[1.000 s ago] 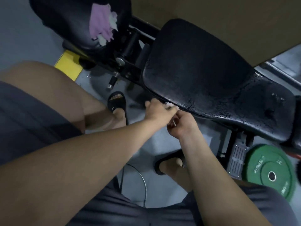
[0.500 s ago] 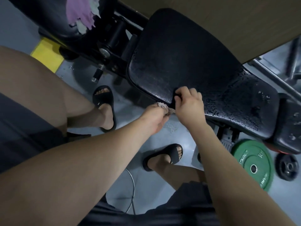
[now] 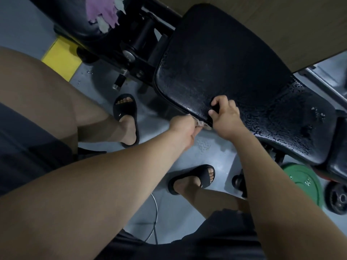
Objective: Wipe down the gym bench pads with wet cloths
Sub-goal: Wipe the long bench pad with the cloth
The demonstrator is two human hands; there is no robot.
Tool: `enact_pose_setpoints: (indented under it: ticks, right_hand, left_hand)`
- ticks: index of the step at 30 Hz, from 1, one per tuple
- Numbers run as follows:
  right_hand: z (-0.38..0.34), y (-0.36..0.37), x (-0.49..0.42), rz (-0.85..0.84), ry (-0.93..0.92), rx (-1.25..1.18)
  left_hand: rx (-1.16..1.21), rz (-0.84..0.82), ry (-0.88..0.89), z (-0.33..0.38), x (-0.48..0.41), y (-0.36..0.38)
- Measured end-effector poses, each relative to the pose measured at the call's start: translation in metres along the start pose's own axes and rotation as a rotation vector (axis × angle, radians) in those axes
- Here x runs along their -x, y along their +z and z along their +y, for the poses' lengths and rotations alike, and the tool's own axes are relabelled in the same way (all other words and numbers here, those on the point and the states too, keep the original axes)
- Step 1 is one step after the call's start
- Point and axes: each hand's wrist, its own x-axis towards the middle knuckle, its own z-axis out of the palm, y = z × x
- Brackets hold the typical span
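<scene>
Since 1 second ago the right hand (image 3: 226, 119) has come up from under the rim onto the wet black bench pad (image 3: 216, 62), its fingers curled over the near edge. The left hand (image 3: 185, 128) grips a pale cloth (image 3: 202, 125) just below that edge. A purple cloth (image 3: 102, 10) lies on the other pad (image 3: 75, 25). The right forearm partly hides a green weight plate (image 3: 304, 186), with a black plate (image 3: 338, 199) beside it.

Dim, soft-focus, wide-angle edge distortion
</scene>
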Motion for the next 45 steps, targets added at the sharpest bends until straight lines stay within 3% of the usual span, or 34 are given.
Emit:
enact_pose_setpoints:
  ticks: [2, 6, 8, 13, 20, 25, 29, 32, 38, 42, 45]
  right_hand:
    - [-0.001, 0.001, 0.0, 0.008, 0.003, -0.002]
    - [-0.007, 0.004, 0.004, 0.051, 0.017, 0.061]
    - [-0.013, 0.009, 0.01, 0.108, -0.006, 0.142]
    - [-0.029, 0.017, 0.016, 0.254, -0.106, 0.239]
    - [-0.03, 0.036, 0.009, -0.008, 0.092, 0.23]
    - [-0.034, 0.032, 0.005, -0.095, 0.127, 0.249]
    - [-0.036, 0.029, 0.006, -0.123, 0.138, 0.255]
    - [-0.037, 0.03, 0.006, -0.124, 0.142, 0.254]
    - [-0.038, 0.026, 0.003, -0.139, 0.166, 0.248]
    - [-0.037, 0.026, 0.002, -0.153, 0.167, 0.225]
    - [-0.037, 0.024, 0.002, -0.165, 0.165, 0.202]
  left_hand:
    - [-0.008, 0.007, 0.066, 0.018, -0.008, -0.016]
    - [0.066, 0.187, 0.152, 0.038, -0.022, -0.036]
    - [0.187, 0.176, 0.168, 0.024, -0.017, -0.022]
    - [0.229, 0.116, 0.154, 0.025, -0.009, -0.018]
    - [0.415, 0.155, 0.195, 0.052, -0.026, -0.038]
    - [0.162, 0.045, 0.096, 0.049, -0.01, -0.042]
    - [0.285, 0.189, 0.291, 0.096, -0.029, -0.051]
    - [0.18, 0.136, 0.351, 0.088, -0.027, -0.048]
    - [0.144, 0.047, 0.139, 0.014, 0.0, -0.018]
    - [0.202, 0.259, 0.109, 0.064, -0.023, -0.029]
    - [0.045, 0.27, 0.102, 0.062, -0.018, -0.03]
